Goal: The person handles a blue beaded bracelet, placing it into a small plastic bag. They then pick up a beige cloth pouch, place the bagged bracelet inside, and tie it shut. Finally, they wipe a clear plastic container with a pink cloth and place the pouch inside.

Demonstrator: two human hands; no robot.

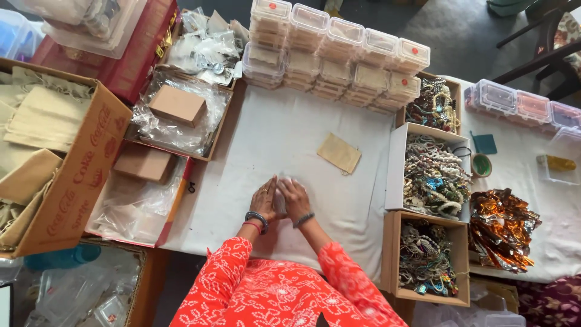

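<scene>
Right between the two hands lies a small clear plastic pouch (280,197), flat on the white cloth (272,139) near the table's near edge. The left hand (264,198) presses on its left side and the right hand (295,198) on its right side, fingers spread and pointing away from the person, so the pouch shows only as a pale strip between them. Both hands lie flat on it rather than clenched; whether any finger pinches the plastic cannot be told from this height. Bangles sit on both wrists, above orange-red patterned sleeves (278,290).

Further off and to the right on the cloth lies a small tan cloth bag (339,152), well apart from the hands. At the far edge stand stacked clear lidded boxes (339,54) in a row. To the right of the hands are three open boxes of beaded jewellery: a far one (434,104), a white middle one (434,175) and a near cardboard one (425,257). Beyond those lie a heap of shiny copper-coloured foil (501,227), a roll of tape (482,165) and more clear boxes (523,104).

To the left of the hands sits a red tray of clear plastic bags (136,206) with a brown cardboard box (144,162) on it, another tray with a similar box (177,104) further off, and at far left a large carton of beige cloth bags (48,151).
</scene>
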